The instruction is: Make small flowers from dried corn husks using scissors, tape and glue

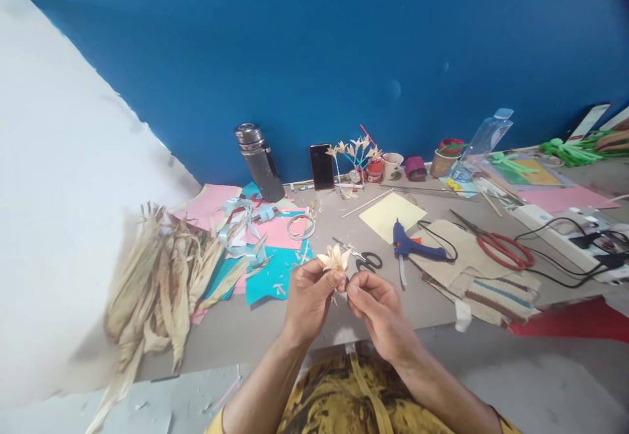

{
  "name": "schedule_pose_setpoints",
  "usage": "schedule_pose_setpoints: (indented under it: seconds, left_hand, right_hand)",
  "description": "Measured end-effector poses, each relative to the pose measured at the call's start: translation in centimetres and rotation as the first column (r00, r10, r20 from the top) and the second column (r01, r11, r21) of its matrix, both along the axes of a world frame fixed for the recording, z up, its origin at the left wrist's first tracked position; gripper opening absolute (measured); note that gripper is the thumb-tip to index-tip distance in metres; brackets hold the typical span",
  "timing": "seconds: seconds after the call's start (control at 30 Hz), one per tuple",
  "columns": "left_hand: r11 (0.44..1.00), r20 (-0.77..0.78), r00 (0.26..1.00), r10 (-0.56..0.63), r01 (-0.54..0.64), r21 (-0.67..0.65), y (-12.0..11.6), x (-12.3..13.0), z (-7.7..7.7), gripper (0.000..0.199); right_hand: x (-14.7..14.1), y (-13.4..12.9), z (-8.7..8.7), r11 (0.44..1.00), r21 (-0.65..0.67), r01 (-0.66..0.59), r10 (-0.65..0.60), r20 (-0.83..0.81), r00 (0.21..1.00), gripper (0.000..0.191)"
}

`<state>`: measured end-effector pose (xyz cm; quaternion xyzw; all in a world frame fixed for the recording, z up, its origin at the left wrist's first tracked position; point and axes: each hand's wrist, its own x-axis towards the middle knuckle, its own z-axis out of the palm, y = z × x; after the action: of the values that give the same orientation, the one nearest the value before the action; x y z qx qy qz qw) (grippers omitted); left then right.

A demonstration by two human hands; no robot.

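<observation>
A cream flower [335, 258] with pointed petals, seemingly of dried corn husk, is pinched near its base by my left hand [310, 297]. My right hand [376, 306] is closed, thumb against fingertips, right beside the flower's base; whatever it pinches is too small to make out. Just beyond both hands lie black-handled scissors [369, 261]. Similar finished flowers [354, 149] on thin stems stand at the back of the table. A heap of dried corn husks [160, 283] hangs over the table's left front edge.
A blue glue gun [417, 245] lies right of my hands near red-handled scissors [504, 250] and a white power strip [560, 237] with cords. Blue paper [270, 276], a roll of tape [301, 227], a dark thermos [263, 168] and a phone [322, 166] are left and behind.
</observation>
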<state>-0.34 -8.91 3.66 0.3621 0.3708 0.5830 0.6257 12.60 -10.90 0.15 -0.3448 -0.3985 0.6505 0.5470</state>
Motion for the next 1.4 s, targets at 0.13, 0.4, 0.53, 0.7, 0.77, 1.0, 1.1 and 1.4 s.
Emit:
schedule_pose_setpoints:
  seconds: [0.13, 0.4, 0.53, 0.7, 0.77, 1.0, 1.1, 1.4]
  left_hand:
    - [1.000, -0.017, 1.000, 0.005, -0.005, 0.012, -0.1, 0.0, 0.0, 0.022]
    - [1.000, -0.006, 1.000, -0.004, 0.004, 0.014, -0.2, 0.0, 0.1, 0.024]
    - [1.000, 0.017, 1.000, -0.016, 0.016, 0.009, -0.1, 0.1, 0.4, 0.025]
    - [1.000, 0.033, 0.999, -0.027, 0.027, 0.006, -0.1, 0.1, 0.4, 0.024]
    - [0.999, 0.038, 0.999, -0.032, 0.032, 0.007, -0.2, 0.0, 0.2, 0.023]
    - [0.999, 0.045, 0.998, -0.048, 0.047, 0.019, -0.1, -0.3, -0.2, 0.019]
    - [0.998, 0.039, 0.998, -0.058, 0.056, 0.032, 0.0, -0.5, -0.4, 0.019]
    - [0.996, 0.023, 0.997, -0.078, 0.077, 0.050, 0.2, -0.8, -1.0, 0.017]
  right_hand:
    - [-0.1, -0.2, 0.5, 1.000, -0.005, -0.007, 0.007, -0.009, 1.000, 0.029]
    - [-0.1, -0.3, 0.8, 1.000, -0.029, -0.007, 0.007, -0.017, 1.000, 0.030]
    - [-0.1, -0.4, 0.6, 0.999, -0.032, -0.012, 0.012, -0.026, 1.000, 0.027]
    - [-0.2, -0.4, 0.6, 0.999, -0.031, -0.011, 0.010, -0.033, 0.999, 0.027]
    - [-0.2, -0.4, 0.7, 0.999, -0.031, -0.013, 0.012, -0.034, 0.999, 0.027]
    - [-0.1, -0.3, 0.6, 0.999, -0.039, -0.024, 0.023, -0.042, 0.999, 0.027]
    - [-0.1, -0.2, 0.6, 0.999, -0.039, -0.034, 0.032, -0.046, 0.998, 0.027]
    - [-0.2, 0.0, 0.9, 0.997, -0.066, -0.032, 0.028, -0.051, 0.998, 0.030]
